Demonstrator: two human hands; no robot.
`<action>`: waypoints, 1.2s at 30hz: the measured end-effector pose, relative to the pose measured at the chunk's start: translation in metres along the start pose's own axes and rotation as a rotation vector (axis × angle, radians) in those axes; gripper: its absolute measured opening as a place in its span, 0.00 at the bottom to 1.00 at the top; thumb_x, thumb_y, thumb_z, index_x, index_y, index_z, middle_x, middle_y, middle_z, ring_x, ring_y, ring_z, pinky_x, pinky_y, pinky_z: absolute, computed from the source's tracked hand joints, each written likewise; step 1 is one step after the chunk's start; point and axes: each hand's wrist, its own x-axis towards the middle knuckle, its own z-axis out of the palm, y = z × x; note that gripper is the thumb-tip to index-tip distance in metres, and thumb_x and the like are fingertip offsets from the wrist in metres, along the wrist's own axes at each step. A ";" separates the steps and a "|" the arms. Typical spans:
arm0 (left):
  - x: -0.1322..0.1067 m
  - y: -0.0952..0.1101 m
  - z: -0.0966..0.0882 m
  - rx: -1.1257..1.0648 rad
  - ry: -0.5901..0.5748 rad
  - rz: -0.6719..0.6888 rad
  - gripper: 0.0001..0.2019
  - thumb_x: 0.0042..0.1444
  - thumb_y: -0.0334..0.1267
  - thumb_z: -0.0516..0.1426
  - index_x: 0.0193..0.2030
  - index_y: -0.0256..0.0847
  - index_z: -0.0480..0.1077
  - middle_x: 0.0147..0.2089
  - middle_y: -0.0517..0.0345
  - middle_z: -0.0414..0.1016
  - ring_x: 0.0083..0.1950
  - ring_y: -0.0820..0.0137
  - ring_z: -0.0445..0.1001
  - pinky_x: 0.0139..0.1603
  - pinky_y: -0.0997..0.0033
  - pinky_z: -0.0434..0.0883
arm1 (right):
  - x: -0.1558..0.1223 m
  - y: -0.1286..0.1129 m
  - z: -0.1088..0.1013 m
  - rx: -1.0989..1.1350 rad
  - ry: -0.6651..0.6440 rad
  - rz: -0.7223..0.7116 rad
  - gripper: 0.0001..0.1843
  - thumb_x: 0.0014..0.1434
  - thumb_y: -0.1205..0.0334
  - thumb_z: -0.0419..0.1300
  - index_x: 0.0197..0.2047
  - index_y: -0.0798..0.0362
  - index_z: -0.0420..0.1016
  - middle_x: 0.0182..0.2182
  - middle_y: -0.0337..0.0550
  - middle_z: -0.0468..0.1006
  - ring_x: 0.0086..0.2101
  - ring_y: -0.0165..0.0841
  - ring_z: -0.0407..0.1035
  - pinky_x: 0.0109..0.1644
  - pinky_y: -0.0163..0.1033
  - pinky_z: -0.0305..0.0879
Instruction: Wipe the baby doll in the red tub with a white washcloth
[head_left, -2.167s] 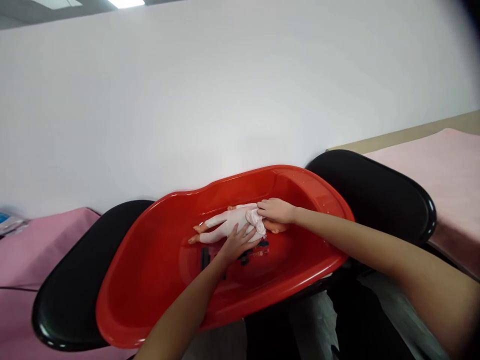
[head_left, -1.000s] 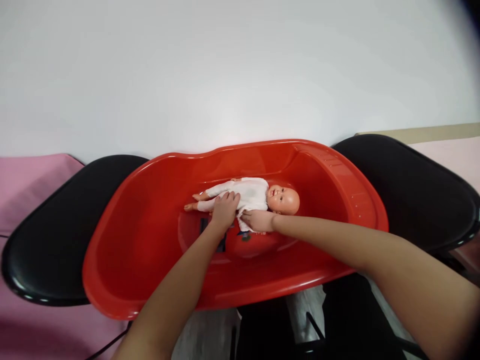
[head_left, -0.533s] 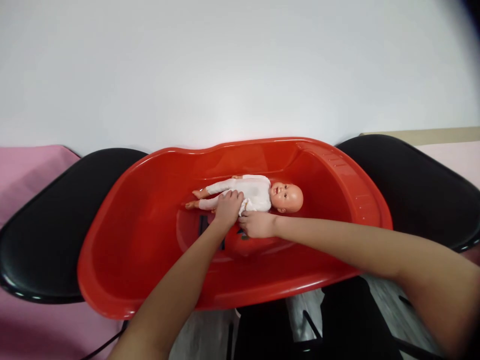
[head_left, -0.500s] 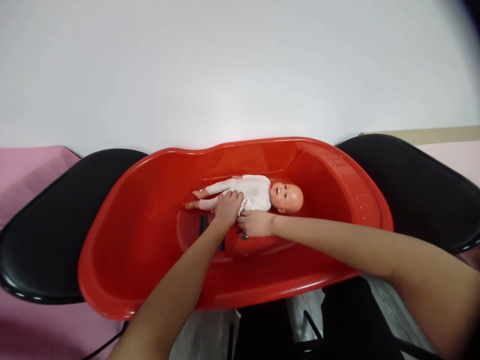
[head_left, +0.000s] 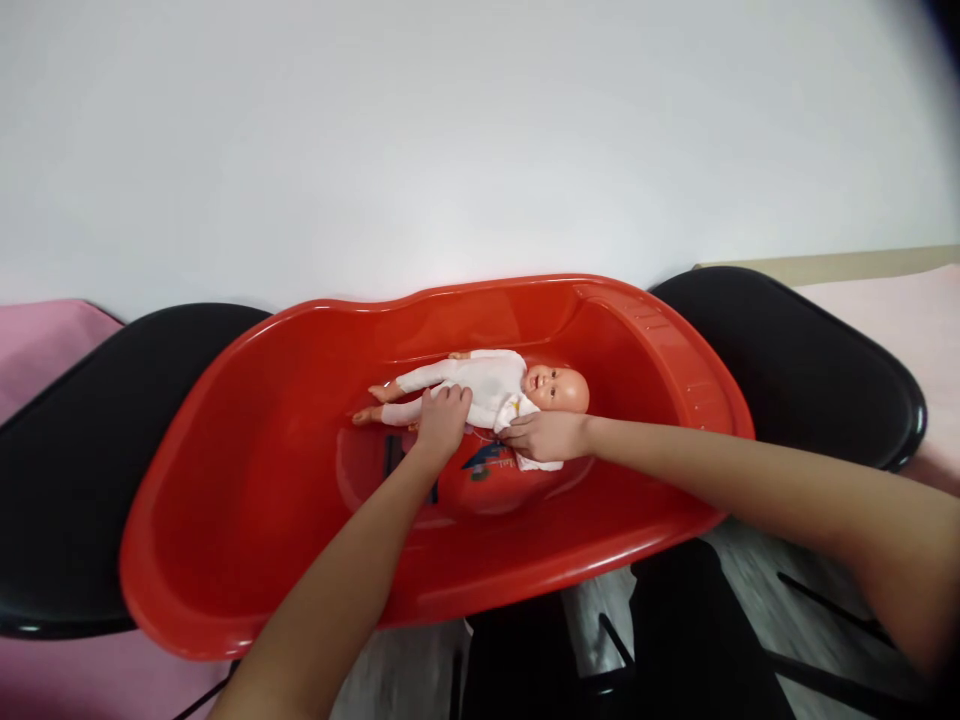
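Observation:
A baby doll (head_left: pixel 487 385) in a white bodysuit lies on its back in a red plastic tub (head_left: pixel 247 480), head to the right. My left hand (head_left: pixel 442 420) rests on the doll's hip and legs with fingers curled over the cloth. My right hand (head_left: pixel 544 435) is closed on the near edge of the white garment by the doll's shoulder, pulling a flap of it toward me.
Two black oval tubs flank the red one, one at the left (head_left: pixel 67 450) and one at the right (head_left: pixel 795 370). Pink cloth (head_left: pixel 37 335) covers the table at far left and a paler pink cloth (head_left: pixel 907 310) at far right. A white wall is behind.
The view levelled and the doll's face came into sight. My right hand shifted from the doll's head to its near side and now pulls the garment edge outward; my left hand stays on the hips.

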 end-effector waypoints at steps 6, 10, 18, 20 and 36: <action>-0.001 0.004 0.003 0.044 -0.019 -0.002 0.17 0.74 0.26 0.50 0.64 0.32 0.72 0.61 0.36 0.76 0.62 0.47 0.74 0.64 0.41 0.68 | 0.011 0.007 -0.007 0.100 0.064 -0.035 0.26 0.70 0.82 0.49 0.55 0.57 0.86 0.62 0.52 0.82 0.71 0.36 0.67 0.79 0.44 0.60; -0.001 0.007 0.005 0.054 -0.019 -0.020 0.19 0.75 0.26 0.47 0.66 0.30 0.71 0.62 0.35 0.74 0.62 0.45 0.73 0.61 0.42 0.70 | -0.013 0.016 -0.011 0.197 -0.027 0.035 0.23 0.71 0.80 0.52 0.54 0.59 0.87 0.60 0.55 0.83 0.69 0.37 0.71 0.77 0.42 0.61; 0.000 0.011 0.014 0.072 0.003 0.002 0.22 0.74 0.24 0.46 0.67 0.29 0.71 0.61 0.35 0.74 0.60 0.45 0.73 0.59 0.43 0.71 | -0.077 0.021 -0.046 0.210 -0.191 0.307 0.12 0.67 0.74 0.62 0.46 0.60 0.89 0.51 0.58 0.86 0.60 0.43 0.76 0.70 0.42 0.65; -0.001 0.011 0.017 0.084 0.015 0.013 0.22 0.73 0.24 0.45 0.68 0.29 0.71 0.61 0.34 0.74 0.60 0.44 0.73 0.58 0.42 0.70 | -0.092 0.010 -0.061 0.245 -0.201 0.381 0.12 0.68 0.73 0.62 0.44 0.59 0.89 0.50 0.57 0.86 0.56 0.43 0.77 0.66 0.42 0.67; -0.014 -0.026 -0.006 0.166 -0.065 0.156 0.21 0.69 0.24 0.52 0.64 0.30 0.75 0.68 0.32 0.74 0.67 0.45 0.73 0.64 0.46 0.69 | -0.152 -0.165 -0.128 0.511 0.530 0.712 0.26 0.73 0.70 0.55 0.71 0.49 0.76 0.65 0.54 0.79 0.64 0.42 0.74 0.71 0.49 0.70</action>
